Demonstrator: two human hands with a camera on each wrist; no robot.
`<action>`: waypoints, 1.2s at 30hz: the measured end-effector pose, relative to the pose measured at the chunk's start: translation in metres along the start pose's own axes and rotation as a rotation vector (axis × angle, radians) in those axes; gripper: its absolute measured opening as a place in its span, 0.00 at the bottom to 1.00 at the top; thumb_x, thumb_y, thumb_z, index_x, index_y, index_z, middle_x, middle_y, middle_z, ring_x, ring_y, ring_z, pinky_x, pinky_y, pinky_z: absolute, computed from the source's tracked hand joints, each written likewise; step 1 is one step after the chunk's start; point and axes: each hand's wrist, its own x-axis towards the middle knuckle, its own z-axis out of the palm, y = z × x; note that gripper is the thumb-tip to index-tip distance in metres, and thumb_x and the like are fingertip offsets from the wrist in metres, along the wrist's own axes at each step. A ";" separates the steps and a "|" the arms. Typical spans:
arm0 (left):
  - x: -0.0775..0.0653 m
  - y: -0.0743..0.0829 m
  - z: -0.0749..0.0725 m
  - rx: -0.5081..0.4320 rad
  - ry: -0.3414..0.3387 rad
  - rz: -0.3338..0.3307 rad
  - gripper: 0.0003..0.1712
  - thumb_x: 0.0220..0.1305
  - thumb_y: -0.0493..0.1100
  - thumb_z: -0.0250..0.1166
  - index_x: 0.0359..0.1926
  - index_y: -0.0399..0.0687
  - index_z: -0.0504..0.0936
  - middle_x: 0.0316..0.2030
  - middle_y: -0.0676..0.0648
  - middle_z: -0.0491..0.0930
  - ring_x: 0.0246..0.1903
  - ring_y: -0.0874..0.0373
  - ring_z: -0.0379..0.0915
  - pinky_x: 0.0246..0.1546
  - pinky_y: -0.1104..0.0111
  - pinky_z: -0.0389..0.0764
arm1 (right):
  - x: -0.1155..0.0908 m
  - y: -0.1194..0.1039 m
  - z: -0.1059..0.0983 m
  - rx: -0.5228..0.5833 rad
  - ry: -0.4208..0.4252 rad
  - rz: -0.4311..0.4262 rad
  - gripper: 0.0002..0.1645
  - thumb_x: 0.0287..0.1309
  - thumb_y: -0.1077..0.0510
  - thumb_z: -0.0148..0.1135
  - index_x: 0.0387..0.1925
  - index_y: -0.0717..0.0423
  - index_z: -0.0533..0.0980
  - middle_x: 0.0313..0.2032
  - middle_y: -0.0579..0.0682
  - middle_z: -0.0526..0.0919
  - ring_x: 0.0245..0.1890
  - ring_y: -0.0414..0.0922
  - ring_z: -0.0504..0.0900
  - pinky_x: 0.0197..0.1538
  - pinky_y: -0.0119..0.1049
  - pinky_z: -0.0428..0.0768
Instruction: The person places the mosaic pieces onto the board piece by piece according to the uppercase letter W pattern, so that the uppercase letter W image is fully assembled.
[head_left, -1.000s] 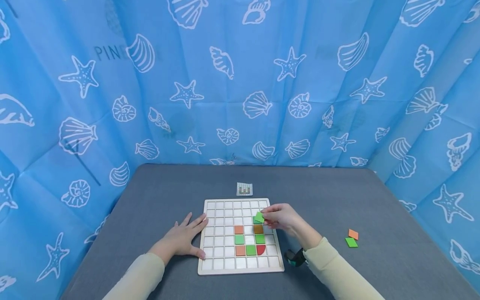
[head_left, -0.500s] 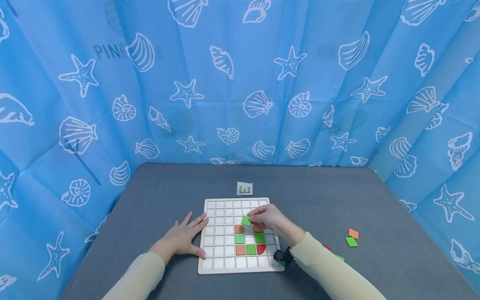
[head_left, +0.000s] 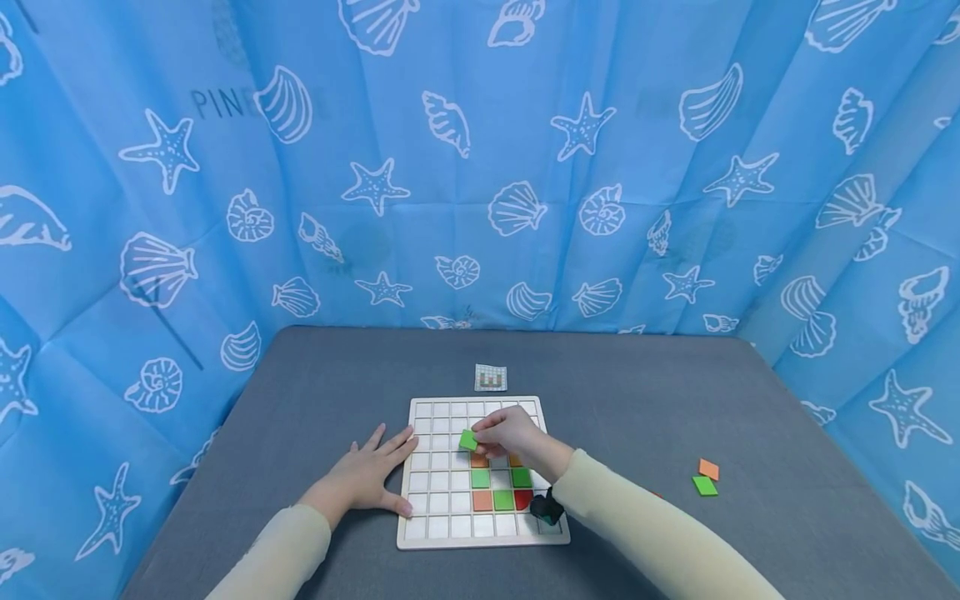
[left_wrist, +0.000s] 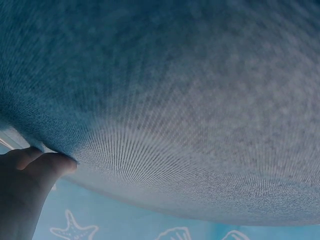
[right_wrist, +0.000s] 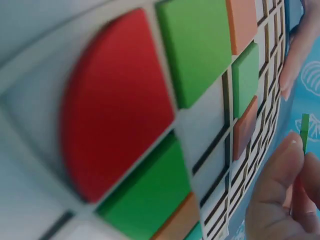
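Fingertips of our right hand (head_left: pixel 512 435) pinch a green tile (head_left: pixel 468 440) over the gridded board (head_left: pixel 439 505); just nearer us than the grip sits an orange tile (head_left: pixel 479 461); left of the grip, our left hand (head_left: pixel 362 477), fingers spread, touches the board's edge; beyond the grip lies a small card (head_left: pixel 491 378); well to the grip's right, two loose tiles (head_left: pixel 705 485).

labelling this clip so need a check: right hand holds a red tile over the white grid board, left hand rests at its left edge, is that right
No: the tile is green, not red, as the head view shows. The right hand holds it over the white grid board, and the left hand rests at the board's left edge.
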 end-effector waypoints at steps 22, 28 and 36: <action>0.003 -0.004 0.001 0.003 -0.002 0.002 0.64 0.42 0.76 0.67 0.76 0.54 0.57 0.76 0.51 0.49 0.73 0.38 0.38 0.61 0.34 0.53 | 0.024 -0.003 0.035 -0.101 0.016 -0.028 0.04 0.60 0.68 0.64 0.37 0.64 0.80 0.24 0.50 0.83 0.16 0.37 0.75 0.20 0.29 0.73; 0.004 -0.004 0.003 0.014 0.011 -0.013 0.64 0.41 0.76 0.67 0.76 0.55 0.57 0.76 0.53 0.48 0.73 0.38 0.38 0.62 0.35 0.54 | 0.024 -0.003 0.038 -0.061 0.020 -0.045 0.04 0.61 0.68 0.63 0.37 0.66 0.79 0.24 0.53 0.83 0.17 0.38 0.76 0.21 0.29 0.73; 0.002 -0.001 0.002 -0.002 0.015 -0.008 0.63 0.42 0.74 0.69 0.75 0.54 0.58 0.75 0.52 0.50 0.73 0.38 0.39 0.61 0.34 0.54 | 0.024 -0.006 0.042 -0.093 0.039 -0.074 0.03 0.59 0.69 0.64 0.36 0.66 0.79 0.22 0.53 0.83 0.15 0.38 0.76 0.20 0.29 0.74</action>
